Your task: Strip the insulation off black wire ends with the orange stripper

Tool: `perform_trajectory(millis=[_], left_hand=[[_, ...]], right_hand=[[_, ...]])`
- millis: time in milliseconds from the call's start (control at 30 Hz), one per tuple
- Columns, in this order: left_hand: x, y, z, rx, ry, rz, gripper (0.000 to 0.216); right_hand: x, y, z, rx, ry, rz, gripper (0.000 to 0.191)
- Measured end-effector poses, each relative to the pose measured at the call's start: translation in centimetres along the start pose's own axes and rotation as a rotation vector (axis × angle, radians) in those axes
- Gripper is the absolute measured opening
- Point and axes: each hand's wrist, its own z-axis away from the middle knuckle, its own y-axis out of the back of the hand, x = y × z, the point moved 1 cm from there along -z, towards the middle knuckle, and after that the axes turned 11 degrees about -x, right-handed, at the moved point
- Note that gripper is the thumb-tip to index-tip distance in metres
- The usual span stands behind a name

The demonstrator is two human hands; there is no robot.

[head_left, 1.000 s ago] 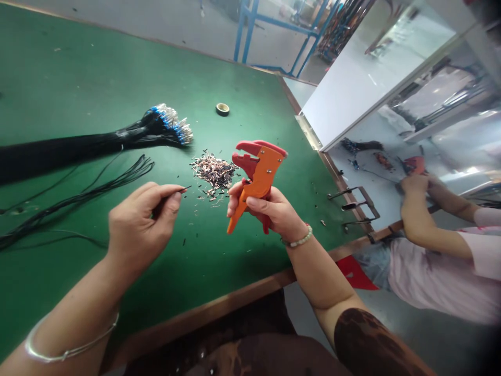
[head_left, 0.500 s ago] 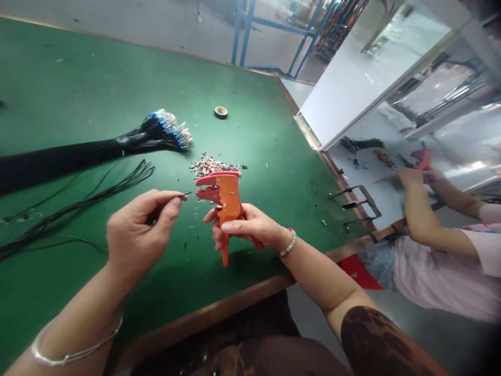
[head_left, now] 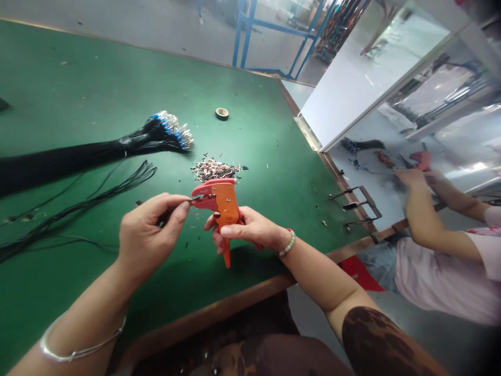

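Note:
My left hand [head_left: 151,230] pinches a thin black wire [head_left: 183,200] between thumb and fingers, and its tip reaches the jaws of an orange-and-red self-adjusting wire stripper [head_left: 223,206]. My right hand [head_left: 246,228] grips that stripper by its handles. Just beyond the jaws lies a heap of cut wire snippets with copper ends [head_left: 213,169] on the green mat [head_left: 58,104]. Further left lie a thick bundle of black wires with blue-collared metal terminals [head_left: 168,130] and several loose black wires [head_left: 97,202].
A small roll of tape [head_left: 222,114] sits on the mat. A wooden table edge [head_left: 207,318] runs in front of me. Metal handles [head_left: 356,206] lie at the right edge. Beyond it, a co-worker's hands [head_left: 415,180] work near a red tool [head_left: 421,161].
The stripper has swung from a tilted pose to nearly upright, with its jaws turned left and lowered towards the wire tip. My left hand has moved slightly right, bringing the wire into the jaws.

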Motion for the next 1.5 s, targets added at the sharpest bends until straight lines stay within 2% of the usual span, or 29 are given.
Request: perform_trajectory(millis=[433, 800, 933, 1033, 1233, 1500], left_hand=[[0.4, 0.6, -0.3, -0.055, -0.018, -0.006, 0.012], [0.4, 0.9, -0.4, -0.092, 0.011, 0.042, 0.016], [-0.1, 0.9, -0.5, 0.006, 0.086, 0.083, 0.034], [-0.5, 0.8, -0.4, 0.039, 0.143, 0.058, 0.037], [-0.4, 0.5, -0.1, -0.081, 0.157, 0.038, 0.028], [-0.1, 0.5, -0.3, -0.002, 0.019, 0.046, 0.013]], right_hand=[[-0.1, -0.4, -0.2, 0.052, -0.058, 0.09, 0.046], [0.4, -1.2, -0.5, 0.119, 0.032, 0.113, 0.044], [0.5, -1.4, -0.6, 0.168, 0.056, 0.097, 0.042], [0.6, -1.4, -0.8, 0.209, 0.091, 0.054, 0.044], [0.6, -1.5, -1.1, 0.229, 0.098, 0.007, 0.047], [0.6, -2.1, -1.2, 0.201, 0.112, -0.048, 0.047]])
